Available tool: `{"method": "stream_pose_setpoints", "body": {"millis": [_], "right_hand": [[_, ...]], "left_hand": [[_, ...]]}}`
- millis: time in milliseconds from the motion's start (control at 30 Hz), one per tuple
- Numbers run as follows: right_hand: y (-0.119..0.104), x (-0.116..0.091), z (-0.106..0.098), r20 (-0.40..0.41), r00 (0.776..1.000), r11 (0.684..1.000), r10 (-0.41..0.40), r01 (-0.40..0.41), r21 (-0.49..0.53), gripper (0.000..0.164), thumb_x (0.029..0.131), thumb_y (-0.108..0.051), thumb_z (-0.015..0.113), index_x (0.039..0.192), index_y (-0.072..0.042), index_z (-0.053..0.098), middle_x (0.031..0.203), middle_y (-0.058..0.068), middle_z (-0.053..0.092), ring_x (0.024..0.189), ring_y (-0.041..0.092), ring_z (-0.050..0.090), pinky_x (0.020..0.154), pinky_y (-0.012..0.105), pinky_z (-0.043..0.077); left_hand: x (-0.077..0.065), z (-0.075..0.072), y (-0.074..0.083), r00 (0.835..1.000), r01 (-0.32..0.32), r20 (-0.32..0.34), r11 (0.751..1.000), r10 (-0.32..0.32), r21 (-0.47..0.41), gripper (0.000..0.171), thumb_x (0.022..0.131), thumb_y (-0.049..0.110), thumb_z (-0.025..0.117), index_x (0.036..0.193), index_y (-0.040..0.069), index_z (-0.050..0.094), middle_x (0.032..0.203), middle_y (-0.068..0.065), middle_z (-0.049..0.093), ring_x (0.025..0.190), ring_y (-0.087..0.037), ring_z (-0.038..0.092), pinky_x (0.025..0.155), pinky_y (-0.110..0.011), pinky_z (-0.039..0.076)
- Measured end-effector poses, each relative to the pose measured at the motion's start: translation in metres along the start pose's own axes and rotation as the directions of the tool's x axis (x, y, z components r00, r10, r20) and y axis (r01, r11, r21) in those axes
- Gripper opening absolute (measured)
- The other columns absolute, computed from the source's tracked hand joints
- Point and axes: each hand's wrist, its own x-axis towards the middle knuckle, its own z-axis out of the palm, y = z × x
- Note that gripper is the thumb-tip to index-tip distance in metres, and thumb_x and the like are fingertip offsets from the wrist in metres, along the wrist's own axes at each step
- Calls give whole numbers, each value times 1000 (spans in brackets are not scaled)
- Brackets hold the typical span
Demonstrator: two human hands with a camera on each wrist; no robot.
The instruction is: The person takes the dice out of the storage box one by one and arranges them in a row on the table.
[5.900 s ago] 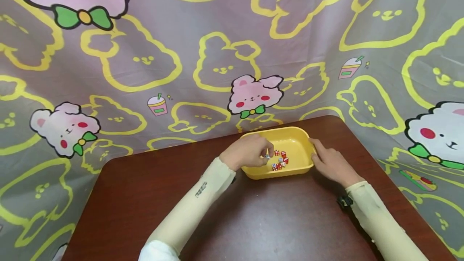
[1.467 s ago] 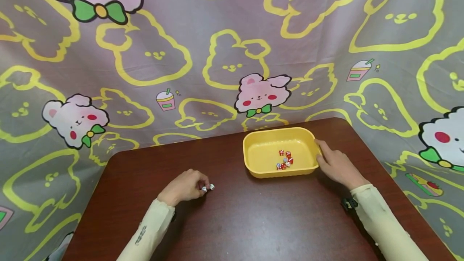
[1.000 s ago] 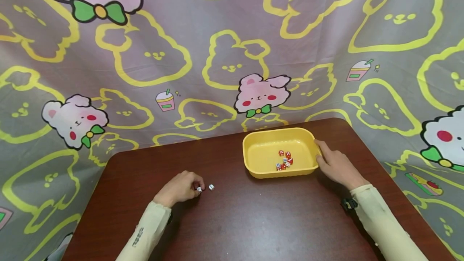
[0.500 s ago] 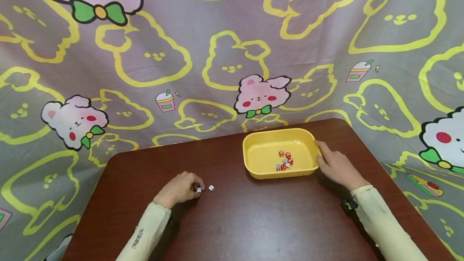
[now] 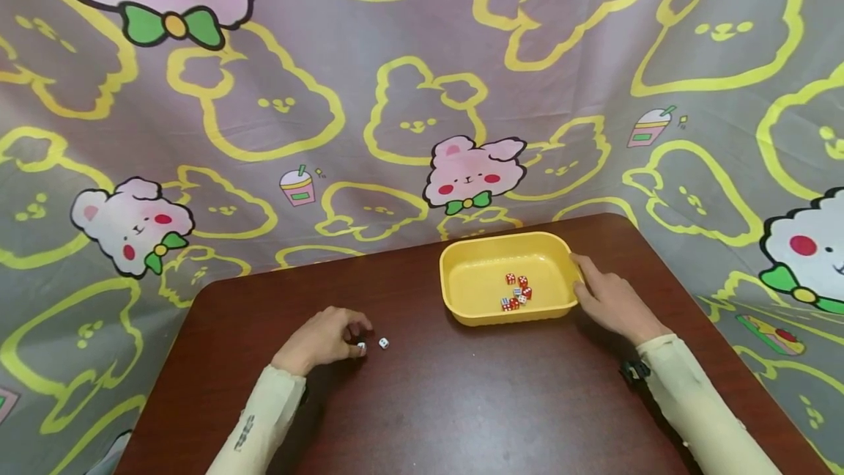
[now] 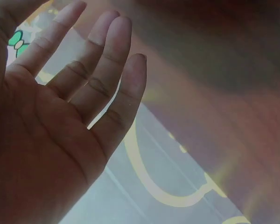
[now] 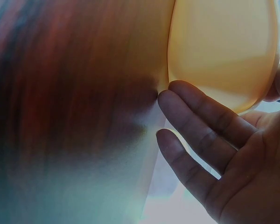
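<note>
On the table left of the middle, my left hand [image 5: 324,339] has its thumb and fingers spread apart around a white die [image 5: 361,346], which lies by the thumb tip. A second white die [image 5: 384,343] sits just right of the fingertips. In the left wrist view the fingers of this hand [image 6: 70,107] are loosely extended; no die shows there. My right hand [image 5: 616,304] grips the right end of a yellow plastic basin [image 5: 464,317], thumb at the rim and fingers against the outside [image 7: 205,140]. Several red dice [image 5: 527,292] and some white dice [image 5: 522,299] lie inside it.
The dark brown wooden table [image 5: 455,409] has rounded far corners. A patterned cloth [image 5: 389,108] with cartoon bears hangs behind it and along the sides. The basin stands near the table's back right.
My left hand has moved from inside the basin to the table on the left, set down two white dice, and its fingers have just parted. My right hand keeps holding the basin.
</note>
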Motion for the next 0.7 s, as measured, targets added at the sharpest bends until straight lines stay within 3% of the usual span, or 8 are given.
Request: {"method": "stream_pose_setpoints", "body": {"millis": [400, 700], "right_hand": [[2, 2, 0, 8, 1000, 1000, 5, -5, -11, 52, 99, -26, 43, 146, -10, 30, 64, 2, 49, 58, 16, 47, 57, 30, 38], [4, 2, 3, -6, 1000, 1000, -4, 4, -14, 50, 98, -25, 43, 144, -10, 32, 72, 4, 57, 63, 17, 50, 61, 32, 41]], "left_hand": [[9, -14, 13, 999, -48, -6, 999, 48, 5, 36, 76, 24, 82, 110, 19, 71, 97, -1, 70, 87, -16, 64, 76, -34, 51], [16, -20, 24, 998, -68, -9, 998, 68, -3, 32, 79, 25, 79, 109, 22, 70, 96, 2, 71, 86, -13, 63, 75, -34, 50]]}}
